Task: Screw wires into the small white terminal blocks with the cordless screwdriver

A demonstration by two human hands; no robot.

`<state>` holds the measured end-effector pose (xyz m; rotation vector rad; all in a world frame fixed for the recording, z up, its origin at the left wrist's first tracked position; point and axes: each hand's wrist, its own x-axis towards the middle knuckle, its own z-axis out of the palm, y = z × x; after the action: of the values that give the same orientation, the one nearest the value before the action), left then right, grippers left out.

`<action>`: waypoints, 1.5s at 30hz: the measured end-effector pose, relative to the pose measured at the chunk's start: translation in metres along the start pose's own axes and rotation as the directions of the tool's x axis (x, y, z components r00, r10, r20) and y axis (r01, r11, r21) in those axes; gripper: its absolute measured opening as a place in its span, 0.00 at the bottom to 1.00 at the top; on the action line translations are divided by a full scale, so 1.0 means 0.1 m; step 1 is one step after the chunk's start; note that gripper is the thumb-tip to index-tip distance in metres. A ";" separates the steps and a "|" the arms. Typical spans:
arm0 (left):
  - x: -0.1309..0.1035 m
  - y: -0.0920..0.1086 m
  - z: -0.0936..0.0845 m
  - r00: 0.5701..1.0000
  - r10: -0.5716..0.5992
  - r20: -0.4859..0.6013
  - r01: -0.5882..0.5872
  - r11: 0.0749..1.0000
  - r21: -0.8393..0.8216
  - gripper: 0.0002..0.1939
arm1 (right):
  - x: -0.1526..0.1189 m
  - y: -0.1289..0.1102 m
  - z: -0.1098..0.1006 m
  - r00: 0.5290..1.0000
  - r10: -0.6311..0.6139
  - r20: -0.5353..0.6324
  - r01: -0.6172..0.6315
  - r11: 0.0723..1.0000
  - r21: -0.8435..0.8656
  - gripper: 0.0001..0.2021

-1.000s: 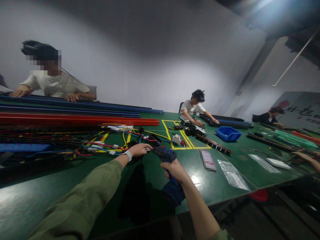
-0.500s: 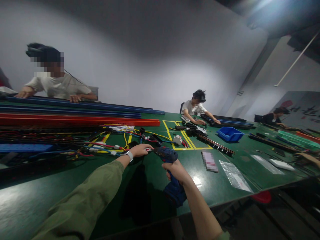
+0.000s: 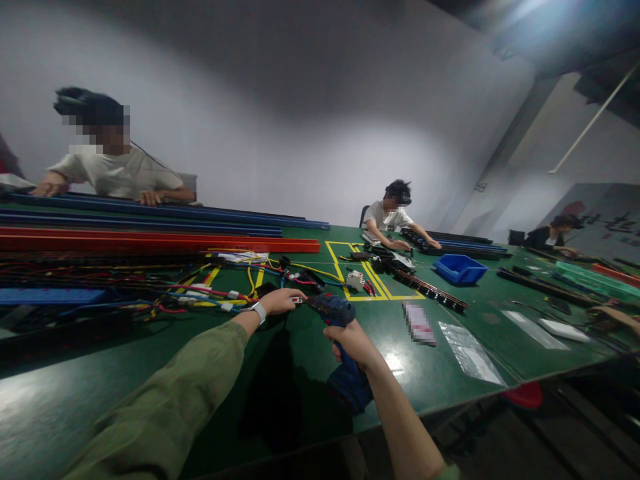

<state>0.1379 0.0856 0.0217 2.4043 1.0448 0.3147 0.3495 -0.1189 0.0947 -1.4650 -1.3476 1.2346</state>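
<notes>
In my right hand is a blue cordless drill, its handle gripped and its chuck pointing left. My left hand closes on a small white-and-red connector block, partly covered by the fingers. The drill's tip meets or nearly meets this block; I cannot tell which. Just left of my left hand lie coloured wires with white connectors. Beyond the drill, a white breaker-like block sits on the green table.
Long red channels and blue channels lie across the far left. A blue bin stands right of centre, with a clear plastic bag nearer. Co-workers sit across the table; one reaches over black parts.
My hands, the drill and the connector block keep practically the same position. The co-worker at the far right has shifted the head slightly.
</notes>
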 end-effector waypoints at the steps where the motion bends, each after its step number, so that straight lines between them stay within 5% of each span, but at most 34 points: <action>1: 0.00 0.00 0.00 1.000 0.001 -0.003 -0.001 1.000 -0.003 0.30 | 0.00 0.00 0.00 1.000 -0.004 0.004 0.004 1.000 0.002 0.13; 45: 0.05 -0.09 0.06 0.999 0.020 -0.025 -0.020 1.000 -0.013 0.28 | 0.03 0.03 -0.01 1.000 -0.021 0.012 0.020 0.999 0.027 0.11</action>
<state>0.1379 0.0924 0.0114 2.4065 1.0271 0.3585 0.3515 -0.1167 0.0913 -1.4237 -1.3463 1.2463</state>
